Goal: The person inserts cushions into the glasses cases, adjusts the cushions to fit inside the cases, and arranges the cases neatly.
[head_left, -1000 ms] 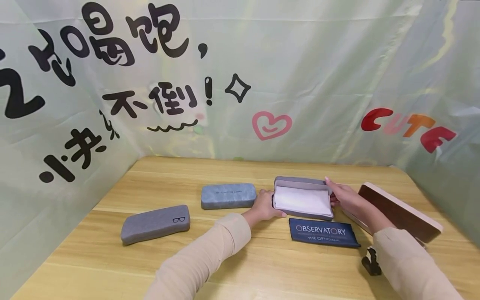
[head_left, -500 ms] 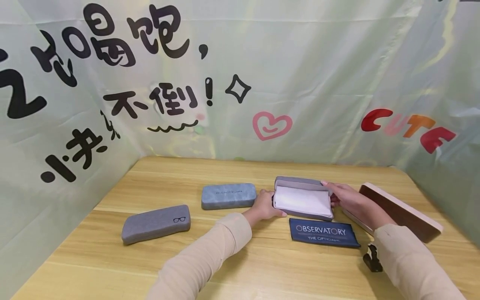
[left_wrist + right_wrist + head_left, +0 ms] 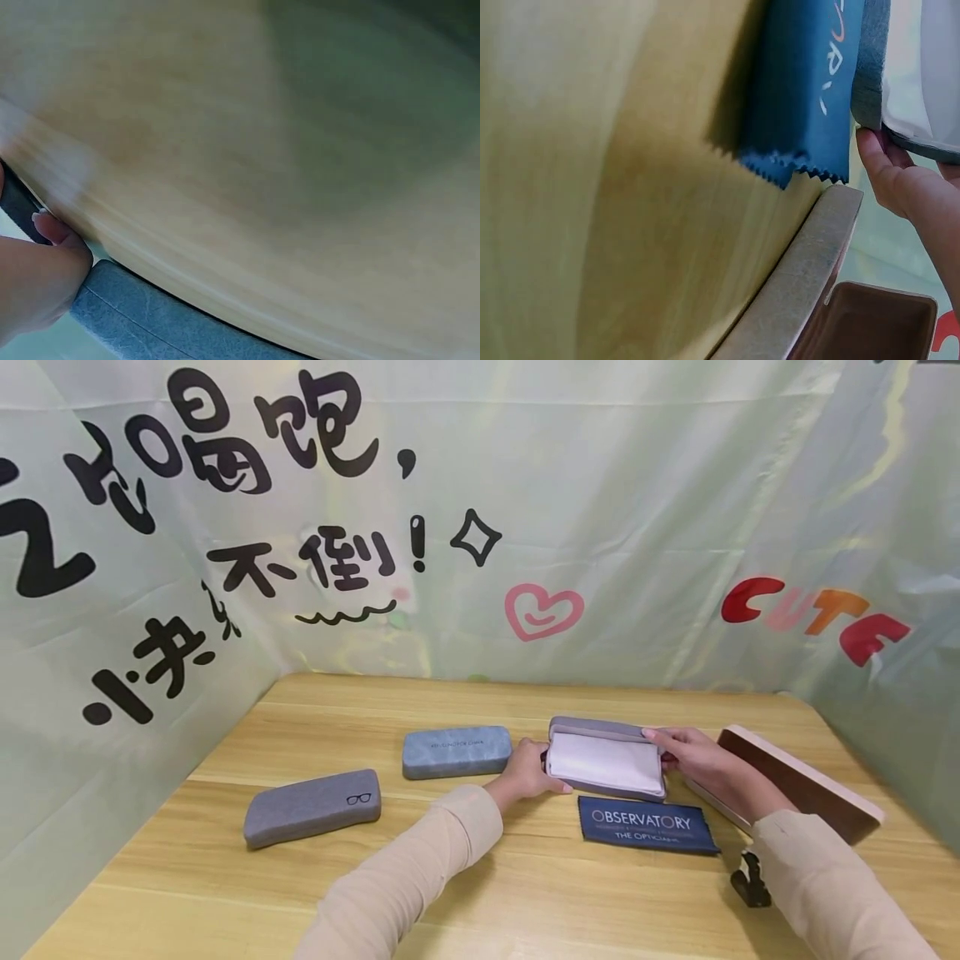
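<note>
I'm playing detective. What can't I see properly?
- Head: inside bottom of the open grey fabric case, under a rectangular white cloth.
- Head: smallest print on the flat navy cloth, too tiny.
- Head: inside the closed blue oblong case, hidden by its lid.
- Left wrist: part of the left hand, cut off by the left edge.

Booth (image 3: 645, 647): printed curtains (image 3: 645, 485), wooden table (image 3: 225, 902).

From where I stand: hands, 2 (left hand (image 3: 529, 772), right hand (image 3: 701, 760)). Cases, 4: closed grey case (image 3: 312, 810), blue case (image 3: 456, 753), open grey case (image 3: 592, 727), brown-lined case (image 3: 798, 781). Cloths, 2: white cloth (image 3: 605, 763), navy cloth (image 3: 647, 825). Table (image 3: 225, 902), 1.
</note>
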Tool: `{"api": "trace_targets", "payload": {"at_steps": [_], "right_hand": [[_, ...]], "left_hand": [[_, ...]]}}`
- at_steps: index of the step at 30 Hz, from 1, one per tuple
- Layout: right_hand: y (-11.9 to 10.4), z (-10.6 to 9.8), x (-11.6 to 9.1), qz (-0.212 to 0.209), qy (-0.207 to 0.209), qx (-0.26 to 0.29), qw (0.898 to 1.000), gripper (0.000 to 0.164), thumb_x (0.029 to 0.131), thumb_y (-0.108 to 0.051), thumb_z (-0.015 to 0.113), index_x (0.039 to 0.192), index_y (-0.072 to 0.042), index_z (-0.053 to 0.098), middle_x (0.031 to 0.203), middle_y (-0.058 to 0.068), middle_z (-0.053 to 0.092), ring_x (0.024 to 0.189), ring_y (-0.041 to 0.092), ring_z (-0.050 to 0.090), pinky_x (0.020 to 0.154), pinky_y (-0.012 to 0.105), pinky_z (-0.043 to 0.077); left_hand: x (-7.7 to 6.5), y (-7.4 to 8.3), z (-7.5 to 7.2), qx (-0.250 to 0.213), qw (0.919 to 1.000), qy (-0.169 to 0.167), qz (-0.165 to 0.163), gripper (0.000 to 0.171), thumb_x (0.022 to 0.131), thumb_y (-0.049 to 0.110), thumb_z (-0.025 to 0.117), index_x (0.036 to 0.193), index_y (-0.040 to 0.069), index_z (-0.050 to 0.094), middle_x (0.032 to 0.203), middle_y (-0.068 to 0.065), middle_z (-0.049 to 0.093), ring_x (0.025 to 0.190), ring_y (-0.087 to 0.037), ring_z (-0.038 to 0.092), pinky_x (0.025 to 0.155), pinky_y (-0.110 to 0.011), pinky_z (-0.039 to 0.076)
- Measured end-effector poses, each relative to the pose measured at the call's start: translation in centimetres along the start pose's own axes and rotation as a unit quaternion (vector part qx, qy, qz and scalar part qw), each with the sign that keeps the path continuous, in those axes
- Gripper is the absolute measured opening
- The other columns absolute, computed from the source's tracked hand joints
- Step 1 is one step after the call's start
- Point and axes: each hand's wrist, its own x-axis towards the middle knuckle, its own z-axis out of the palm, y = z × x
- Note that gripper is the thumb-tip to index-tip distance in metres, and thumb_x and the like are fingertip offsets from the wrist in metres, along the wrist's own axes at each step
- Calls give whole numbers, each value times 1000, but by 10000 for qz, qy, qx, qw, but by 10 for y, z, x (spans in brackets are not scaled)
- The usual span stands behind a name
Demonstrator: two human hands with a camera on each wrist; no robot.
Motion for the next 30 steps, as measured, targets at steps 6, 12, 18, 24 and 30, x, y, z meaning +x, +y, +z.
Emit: {"api": "trace_targets", "payload": {"at_steps": [6, 12, 18, 24, 30], "right_hand": [[-1, 4, -7, -295, 146, -182, 9993, 58, 100, -32, 38, 130, 18, 36, 108, 13, 57, 85, 4, 54, 77, 25, 46], [0, 7, -13, -546, 329, -782, 9949, 56, 100, -31, 38, 131, 16, 38, 123, 29, 51, 107, 19, 55, 93, 41, 45], [2, 11, -17, -622, 530, -1254, 9887, 56, 100, -34, 38, 134, 11, 39, 133, 30, 45, 124, 41, 41, 99, 53, 37], [3, 13, -21, -786, 549, -1223, 9879, 53, 100, -32, 38, 134, 8, 41, 134, 29, 45, 123, 37, 42, 90, 27, 44], [5, 13, -21, -787, 555, -1134, 9889, 52, 99, -33, 41, 135, 6, 42, 136, 28, 43, 104, -3, 46, 79, 19, 42]], "left_hand": [[-1, 1, -2, -107, 9999, -9, -64, 43, 66, 19, 84, 101, 1, 66, 94, -10, 63, 85, -14, 45, 81, -24, 42], [-2, 3, -4, -96, 9999, -3, -89, 47, 67, 19, 83, 104, -1, 65, 94, -10, 60, 83, -14, 45, 79, -23, 42], [-2, 2, -3, 2, 10000, 19, -41, 46, 66, 20, 84, 102, 0, 65, 94, -10, 64, 84, -15, 47, 79, -23, 42], [-3, 2, -2, 32, 10000, -27, -79, 49, 67, 22, 83, 106, 0, 65, 99, -9, 65, 90, -16, 50, 83, -23, 43], [-3, 1, -2, 51, 10000, -14, -76, 46, 67, 23, 84, 103, 1, 65, 99, -9, 65, 95, -19, 53, 86, -26, 44]]}}
